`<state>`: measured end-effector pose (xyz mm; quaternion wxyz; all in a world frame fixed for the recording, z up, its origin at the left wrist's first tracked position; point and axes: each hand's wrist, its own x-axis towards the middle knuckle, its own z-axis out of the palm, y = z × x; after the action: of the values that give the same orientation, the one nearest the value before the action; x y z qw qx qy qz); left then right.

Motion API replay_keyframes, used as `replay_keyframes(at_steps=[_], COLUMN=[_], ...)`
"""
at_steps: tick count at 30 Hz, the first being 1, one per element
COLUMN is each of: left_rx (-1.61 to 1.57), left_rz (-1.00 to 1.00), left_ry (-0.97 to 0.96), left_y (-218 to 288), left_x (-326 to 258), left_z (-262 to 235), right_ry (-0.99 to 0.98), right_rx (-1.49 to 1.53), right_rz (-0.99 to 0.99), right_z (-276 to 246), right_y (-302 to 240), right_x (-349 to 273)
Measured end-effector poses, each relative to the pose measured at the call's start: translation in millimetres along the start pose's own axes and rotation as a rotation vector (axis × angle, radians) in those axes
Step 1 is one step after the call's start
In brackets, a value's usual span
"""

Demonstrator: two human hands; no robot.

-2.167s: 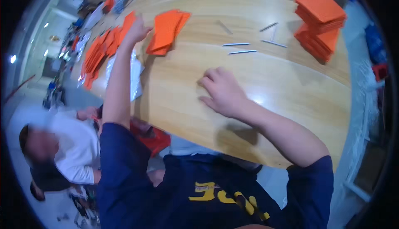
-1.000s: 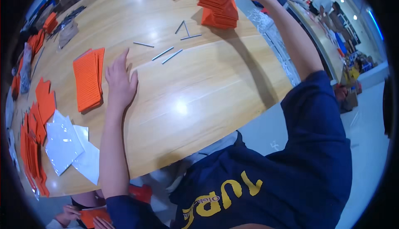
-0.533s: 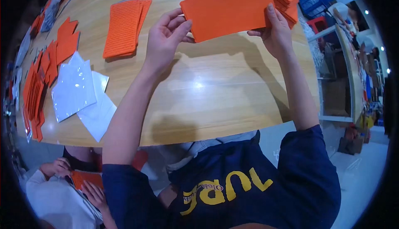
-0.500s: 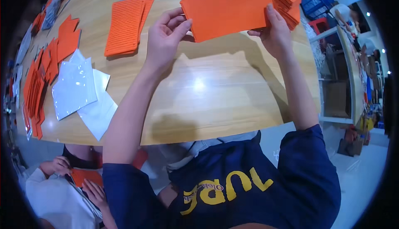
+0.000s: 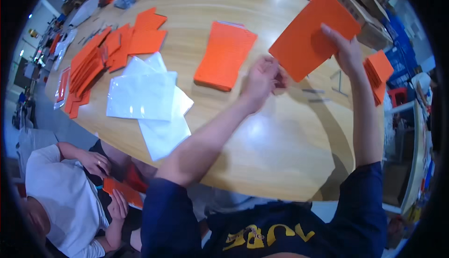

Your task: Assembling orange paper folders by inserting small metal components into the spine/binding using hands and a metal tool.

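Observation:
A flat orange rectangular piece [image 5: 308, 38] is up off the table at the right, tilted with one corner toward me. My right hand [image 5: 348, 54] grips its right-hand side, thumb lying across the top face and the other fingers behind it. At its lower left edge is my left hand [image 5: 264, 82], fingers curled and pinched together; whether they grip the edge or something small there is hidden. Left of that hand lies a stack of orange ribbed pieces [image 5: 224, 57], slightly fanned. Thin grey strips [image 5: 318, 101] rest on the table below the held piece.
Clear plastic sleeves [image 5: 140, 96] overlap on the left, beside heaps of orange pieces [image 5: 89, 64]. Another orange stack [image 5: 378, 71] sits at the right edge, with a cardboard box [image 5: 358, 12] behind. A seated co-worker [image 5: 70, 188] at lower left holds an orange piece.
My view has turned to the left. Before, both hands held the orange piece level by its ends; now it is tilted in my right hand, and my left hand has curled near its lower edge.

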<state>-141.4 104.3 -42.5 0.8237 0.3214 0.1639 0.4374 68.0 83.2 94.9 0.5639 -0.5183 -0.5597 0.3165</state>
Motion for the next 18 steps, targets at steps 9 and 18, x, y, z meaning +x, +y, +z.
replay_keyframes(at_steps=[9, 18], left_rx=[0.729, 0.639], left_rz=[-0.211, 0.238], left_ry=[-0.129, -0.254], left_y=[10, -29], left_x=[-7, -7], left_z=[6, 5], right_ry=[0.085, 0.189], right_rx=[-0.064, -0.749], right_rz=[-0.316, -0.380], right_z=[120, 230], right_y=[47, 173], right_x=[305, 450])
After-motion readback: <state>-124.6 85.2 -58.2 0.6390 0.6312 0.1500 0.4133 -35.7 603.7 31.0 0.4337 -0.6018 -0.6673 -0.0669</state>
